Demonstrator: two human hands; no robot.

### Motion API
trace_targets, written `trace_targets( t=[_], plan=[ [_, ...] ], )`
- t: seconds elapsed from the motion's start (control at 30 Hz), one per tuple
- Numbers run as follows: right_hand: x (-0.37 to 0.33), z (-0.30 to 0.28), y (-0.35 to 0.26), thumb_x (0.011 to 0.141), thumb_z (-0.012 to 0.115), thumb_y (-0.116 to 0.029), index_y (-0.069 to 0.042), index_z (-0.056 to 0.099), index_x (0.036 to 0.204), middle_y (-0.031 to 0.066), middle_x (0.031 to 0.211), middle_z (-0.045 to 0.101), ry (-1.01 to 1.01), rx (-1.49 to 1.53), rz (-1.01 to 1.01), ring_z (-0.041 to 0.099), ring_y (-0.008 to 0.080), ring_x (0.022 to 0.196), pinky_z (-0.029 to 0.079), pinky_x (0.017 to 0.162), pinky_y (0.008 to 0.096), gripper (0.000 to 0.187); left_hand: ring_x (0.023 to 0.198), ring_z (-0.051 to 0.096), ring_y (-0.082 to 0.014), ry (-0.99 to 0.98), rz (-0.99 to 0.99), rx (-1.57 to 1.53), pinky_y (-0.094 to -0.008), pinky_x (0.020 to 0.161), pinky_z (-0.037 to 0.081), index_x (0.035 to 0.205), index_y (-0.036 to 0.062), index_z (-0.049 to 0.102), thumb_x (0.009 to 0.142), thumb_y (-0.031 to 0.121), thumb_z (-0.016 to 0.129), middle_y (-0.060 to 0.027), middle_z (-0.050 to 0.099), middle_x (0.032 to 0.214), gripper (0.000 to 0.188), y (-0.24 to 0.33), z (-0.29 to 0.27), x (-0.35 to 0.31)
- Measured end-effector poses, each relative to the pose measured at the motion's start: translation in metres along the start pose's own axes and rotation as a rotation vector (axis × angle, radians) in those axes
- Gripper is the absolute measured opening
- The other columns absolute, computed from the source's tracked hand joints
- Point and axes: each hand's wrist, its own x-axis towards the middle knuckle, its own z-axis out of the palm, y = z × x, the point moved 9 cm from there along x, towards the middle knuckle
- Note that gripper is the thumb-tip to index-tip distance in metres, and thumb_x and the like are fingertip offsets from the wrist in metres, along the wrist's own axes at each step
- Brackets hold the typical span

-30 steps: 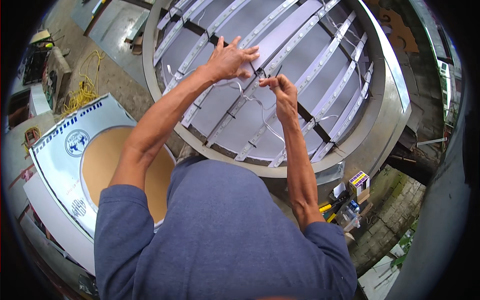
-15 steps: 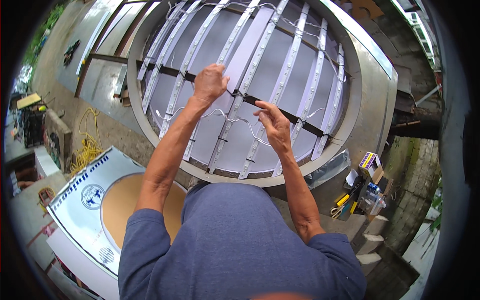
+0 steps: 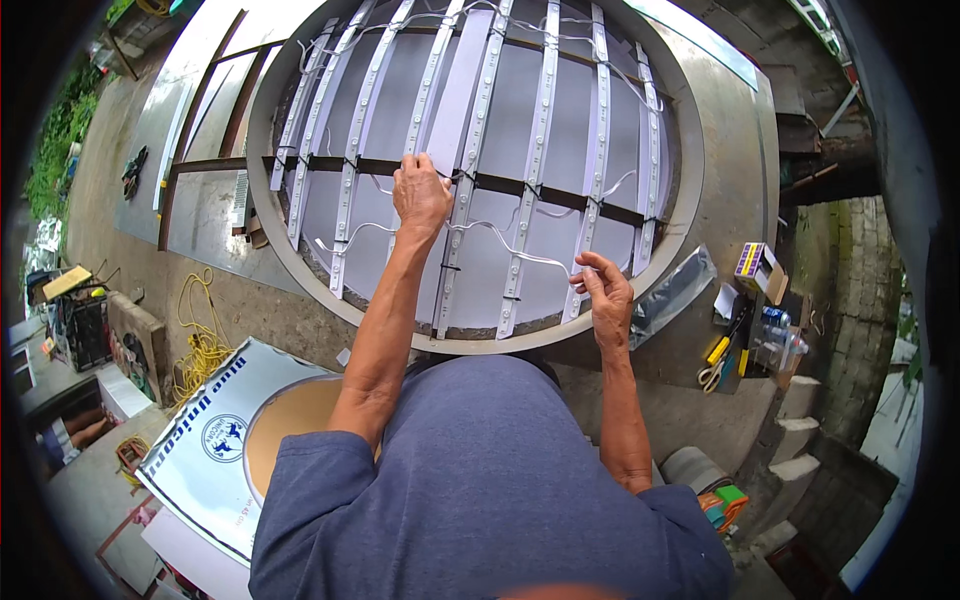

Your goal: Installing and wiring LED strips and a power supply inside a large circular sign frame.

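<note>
Before me lies a round metal frame (image 3: 268,215) with several white LED strips (image 3: 545,95) running across pale panels. A dark crossbar (image 3: 510,184) passes beneath the strips, bound to them by black ties. My left hand (image 3: 422,196) is closed over the crossbar, left of the central strip; what its fingers grip is hidden. At the frame's lower right, my right hand (image 3: 608,300) pinches a thin white wire (image 3: 490,226) between thumb and fingertips. That wire curves across the lower strips toward the left hand.
Left of me lies a printed sheet (image 3: 200,440) with a round tan opening; yellow cord (image 3: 200,345) is heaped beyond it. To the right are a plastic bag (image 3: 675,295), a small box (image 3: 757,268), scissors (image 3: 712,374) and concrete steps (image 3: 797,435). Metal sheets (image 3: 215,215) extend behind the frame.
My right hand has moved right and down, away from the crossbar, and the white wire now stretches to its fingers. The left hand stays by the crossbar. The view has shifted slightly.
</note>
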Motion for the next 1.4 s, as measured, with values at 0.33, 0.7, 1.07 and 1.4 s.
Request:
trace_targets(
  t=[0.33, 0.7, 1.07, 1.4],
  plan=[
    [-0.042, 0.002, -0.013, 0.1, 0.057, -0.004, 0.003, 0.063, 0.125, 0.0093, 0.112, 0.07, 0.098, 0.096, -0.073, 0.069, 0.0156, 0.087, 0.054, 0.076, 0.0274, 0.026, 0.106, 0.062, -0.0362, 0.066, 0.124, -0.042, -0.0444, 0.09, 0.053, 0.114, 0.0023, 0.064, 0.079, 0.024, 0.083, -0.0158, 0.06, 0.115, 0.045, -0.009, 0.0, 0.004],
    [-0.042, -0.026, -0.03, 0.1, 0.056, -0.003, 0.004, 0.063, 0.124, 0.0105, 0.112, 0.069, 0.172, 0.12, -0.082, 0.069, 0.0146, 0.086, 0.054, 0.073, 0.0259, 0.026, 0.107, 0.061, -0.0374, 0.071, 0.255, 0.026, -0.0468, 0.092, 0.051, 0.118, 0.001, 0.062, 0.077, 0.031, 0.084, -0.0193, 0.06, 0.115, 0.055, -0.007, 0.016, 0.003],
    [-0.106, -0.28, 0.04, 0.096, 0.063, -0.013, -0.001, 0.071, 0.113, 0.0045, 0.086, 0.071, 0.698, -0.225, 0.167, 0.063, 0.0083, 0.064, 0.047, 0.053, 0.0229, 0.022, 0.112, 0.061, -0.0386, 0.073, 0.37, 0.091, -0.0443, 0.095, 0.051, 0.131, -0.0007, 0.062, 0.083, 0.04, 0.079, -0.0226, 0.063, 0.12, 0.065, -0.017, 0.012, 0.0],
    [-0.076, -0.167, 0.09, 0.084, 0.075, -0.032, -0.005, 0.069, 0.099, 0.0156, 0.094, 0.072, 0.317, -0.933, 0.133, 0.07, 0.0374, 0.087, 0.054, 0.074, 0.0465, 0.031, 0.114, 0.061, -0.0333, 0.28, 0.349, -0.147, -0.0438, 0.1, 0.046, 0.126, 0.0016, 0.066, 0.088, 0.014, 0.074, -0.0182, 0.068, 0.118, 0.041, 0.132, -0.027, -0.101]
  ],
)
